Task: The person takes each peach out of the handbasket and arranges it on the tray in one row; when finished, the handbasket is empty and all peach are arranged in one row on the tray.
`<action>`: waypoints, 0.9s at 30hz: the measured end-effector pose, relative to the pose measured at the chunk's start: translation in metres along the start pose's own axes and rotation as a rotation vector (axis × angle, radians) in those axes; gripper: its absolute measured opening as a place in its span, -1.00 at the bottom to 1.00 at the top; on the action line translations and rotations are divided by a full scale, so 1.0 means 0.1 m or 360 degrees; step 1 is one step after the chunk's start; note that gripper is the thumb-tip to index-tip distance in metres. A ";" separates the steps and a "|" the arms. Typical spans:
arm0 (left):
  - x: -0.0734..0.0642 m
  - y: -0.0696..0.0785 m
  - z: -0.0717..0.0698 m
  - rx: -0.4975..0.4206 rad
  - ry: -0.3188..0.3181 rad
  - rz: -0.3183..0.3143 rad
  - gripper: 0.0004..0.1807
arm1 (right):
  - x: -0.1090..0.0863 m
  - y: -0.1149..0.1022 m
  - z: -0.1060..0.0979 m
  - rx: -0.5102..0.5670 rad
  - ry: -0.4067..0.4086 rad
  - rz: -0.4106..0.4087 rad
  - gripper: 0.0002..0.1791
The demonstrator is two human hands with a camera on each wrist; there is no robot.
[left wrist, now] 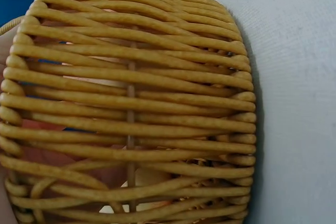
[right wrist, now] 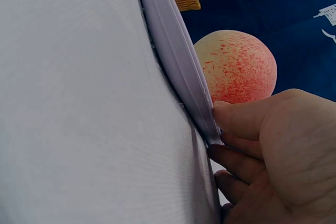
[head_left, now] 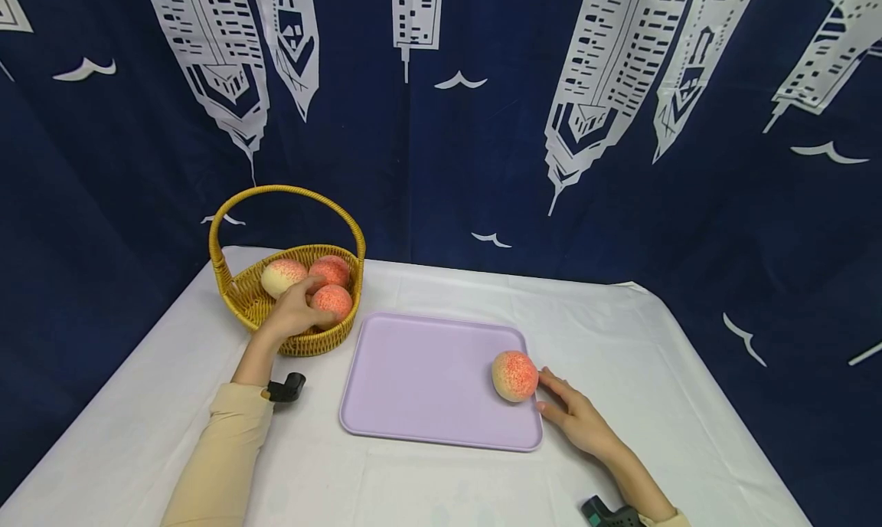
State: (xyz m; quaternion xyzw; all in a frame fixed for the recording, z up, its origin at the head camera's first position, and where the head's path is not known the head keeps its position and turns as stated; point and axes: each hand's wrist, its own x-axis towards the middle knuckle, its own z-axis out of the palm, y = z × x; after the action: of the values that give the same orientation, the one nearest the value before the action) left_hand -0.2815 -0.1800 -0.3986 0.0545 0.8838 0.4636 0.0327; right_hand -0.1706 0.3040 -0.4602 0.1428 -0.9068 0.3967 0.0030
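Note:
In the head view my left hand (head_left: 295, 311) reaches over the near rim of a yellow wicker basket (head_left: 306, 345), thumb and fingers around a pink-red peach (head_left: 332, 302). Beside that one lie a paler peach (head_left: 283, 276) and another reddish peach (head_left: 330, 268). The basket's woven side (left wrist: 131, 98) hides most of this hand in the left wrist view. At the right rim of a lilac tray (head_left: 427, 381), my right hand (head_left: 582, 421) touches the edge with relaxed, spread fingers. Just inside that rim sits a yellow-and-red peach (head_left: 514, 376), also seen as a peach (right wrist: 239, 66) near the right thumb.
The basket's tall arched handle (head_left: 289, 188) rises over the fruit. A white cloth (head_left: 427, 485) covers the table. Behind it hangs a dark blue curtain (head_left: 441, 167) with white building prints. Each wrist wears a dark camera mount, such as the left mount (head_left: 286, 387).

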 end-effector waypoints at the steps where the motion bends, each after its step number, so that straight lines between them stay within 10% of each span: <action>1: 0.00 0.00 0.00 0.0010 -0.0001 -0.0003 -0.08 | 0.00 0.00 0.00 0.0004 0.0000 -0.0003 -0.40; 27: -0.04 0.06 -0.01 0.0082 0.0187 0.0020 -0.18 | 0.00 -0.02 0.00 0.0026 -0.0003 0.0004 -0.40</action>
State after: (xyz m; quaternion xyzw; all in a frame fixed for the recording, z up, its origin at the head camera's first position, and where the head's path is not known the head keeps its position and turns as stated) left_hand -0.2773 -0.1778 -0.3932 0.0336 0.8954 0.4433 -0.0237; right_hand -0.1695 0.3026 -0.4586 0.1420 -0.9036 0.4041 0.0005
